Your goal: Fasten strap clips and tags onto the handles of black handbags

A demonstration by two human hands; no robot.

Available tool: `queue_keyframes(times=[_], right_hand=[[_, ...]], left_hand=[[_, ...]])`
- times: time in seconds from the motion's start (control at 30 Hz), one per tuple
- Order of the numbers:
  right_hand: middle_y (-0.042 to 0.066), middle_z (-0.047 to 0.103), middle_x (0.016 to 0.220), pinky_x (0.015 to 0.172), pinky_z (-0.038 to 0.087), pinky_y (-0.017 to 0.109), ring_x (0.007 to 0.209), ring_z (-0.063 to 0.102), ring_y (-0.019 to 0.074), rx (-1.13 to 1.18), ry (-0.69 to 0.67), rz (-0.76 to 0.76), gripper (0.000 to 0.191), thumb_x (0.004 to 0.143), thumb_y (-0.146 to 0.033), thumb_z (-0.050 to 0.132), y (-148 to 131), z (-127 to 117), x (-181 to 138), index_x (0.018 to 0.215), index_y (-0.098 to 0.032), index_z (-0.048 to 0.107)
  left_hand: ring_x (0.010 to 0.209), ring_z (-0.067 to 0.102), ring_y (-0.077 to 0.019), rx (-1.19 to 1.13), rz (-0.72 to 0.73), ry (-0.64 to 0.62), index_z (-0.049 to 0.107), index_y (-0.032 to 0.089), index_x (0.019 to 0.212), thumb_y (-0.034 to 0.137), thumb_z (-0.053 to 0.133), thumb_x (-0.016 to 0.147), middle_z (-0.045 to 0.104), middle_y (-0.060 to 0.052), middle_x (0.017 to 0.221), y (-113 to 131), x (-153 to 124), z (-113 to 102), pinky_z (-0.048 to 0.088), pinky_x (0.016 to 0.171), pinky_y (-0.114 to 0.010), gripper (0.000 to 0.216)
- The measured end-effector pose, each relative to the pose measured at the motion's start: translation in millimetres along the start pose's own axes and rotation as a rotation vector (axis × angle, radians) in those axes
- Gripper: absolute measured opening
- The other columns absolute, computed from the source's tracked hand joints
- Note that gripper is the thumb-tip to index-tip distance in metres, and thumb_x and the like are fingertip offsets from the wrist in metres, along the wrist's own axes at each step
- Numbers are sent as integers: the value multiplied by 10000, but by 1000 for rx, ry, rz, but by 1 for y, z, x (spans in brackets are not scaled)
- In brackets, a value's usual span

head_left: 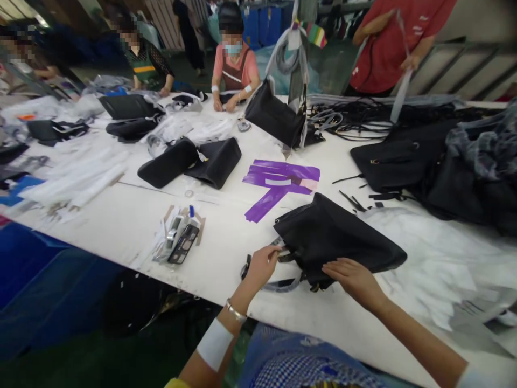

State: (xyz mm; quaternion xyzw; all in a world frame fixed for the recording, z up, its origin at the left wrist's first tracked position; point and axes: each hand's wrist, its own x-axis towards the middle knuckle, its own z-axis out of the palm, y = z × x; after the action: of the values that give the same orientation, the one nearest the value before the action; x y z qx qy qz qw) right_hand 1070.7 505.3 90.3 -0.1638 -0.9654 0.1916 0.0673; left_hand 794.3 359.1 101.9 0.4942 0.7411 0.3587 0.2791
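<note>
The black bag (335, 231) lies on the white table (228, 231), near the front edge, and its pointed end is to the right. The left hand (263, 264) pinches with thumb and fingers a small part at the bag's left side; which part exactly, I cannot tell. The right hand (351, 276) is laid on the lower edge of the bag, with fingers extended and close together. A grey-wrapped strap (283, 285) curves below the bag. On the left, a stretch of table surface separates the bag from a bundle of small items (182, 242), giving room for moving. Purple strips (264, 203) lie just beyond the bag. On the right the room is narrower, because white soft material (428, 258) spreads close to the bag's tip
</note>
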Motion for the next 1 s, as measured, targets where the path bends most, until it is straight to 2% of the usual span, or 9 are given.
queue_keyframes(times=[0.13,0.23,0.33,0.47,0.63,0.73,0.8,0.9,1.0], right_hand=[[22,684,1184,1023,432,454,1094,631,216,-70,-13,125,468,854,-68,415,0,38,-28,1190,-291,653],[33,668,1213,1038,417,466,1119,616,221,-92,-35,140,458,858,-79,411,2,49,-42,1210,-261,639],[53,654,1234,1044,413,482,1142,602,237,-67,-62,144,427,855,-114,434,-1,52,-47,1210,-236,637],[61,663,1216,1039,412,514,1143,598,278,45,-75,212,343,871,-274,507,-20,43,-42,1179,-239,654],[70,707,1116,896,529,430,1007,660,277,425,82,601,363,887,-453,495,-63,38,-22,1098,-240,699],[96,711,1090,721,570,378,906,680,270,883,96,830,481,863,-553,504,-86,49,-5,1143,-205,682],[103,722,1024,682,555,352,871,675,261,1113,125,898,536,822,-583,560,-96,58,5,1144,-171,680],[66,727,865,657,517,315,766,655,216,1250,168,906,497,748,-547,680,-102,70,10,1058,-161,709],[54,721,853,717,510,302,782,648,194,1375,220,910,385,736,-493,718,-101,72,7,952,-175,726]], left_hand=[[1039,636,-201,30,-20,-122,676,175,1103,131,477,857,699,-68,1131,-28,-6,47,476,978,-340,320],[1140,576,-217,90,5,-150,563,142,1277,133,532,834,598,-111,1299,-30,-3,76,439,1015,-334,444],[1102,576,-266,221,-28,-232,551,119,1287,183,603,818,626,-149,1234,-28,2,91,456,962,-376,477],[997,588,-292,292,-64,-248,704,126,1012,264,613,841,700,-148,927,-26,-1,81,458,868,-386,238],[846,610,-231,162,-86,-248,724,159,892,440,613,830,687,-84,800,-11,-20,56,447,769,-306,308],[731,611,-169,-59,-93,-308,707,165,913,399,536,875,700,-33,793,3,-37,59,448,687,-250,293],[740,617,-155,-164,-72,-304,696,163,949,316,498,891,713,-26,846,9,-50,67,455,696,-240,258],[795,632,-158,-249,-39,-308,692,169,986,239,481,884,723,-29,913,10,-70,75,470,754,-249,244],[873,646,-173,-288,-33,-291,689,189,1040,273,468,904,726,-33,979,-6,-86,70,480,811,-270,272]])
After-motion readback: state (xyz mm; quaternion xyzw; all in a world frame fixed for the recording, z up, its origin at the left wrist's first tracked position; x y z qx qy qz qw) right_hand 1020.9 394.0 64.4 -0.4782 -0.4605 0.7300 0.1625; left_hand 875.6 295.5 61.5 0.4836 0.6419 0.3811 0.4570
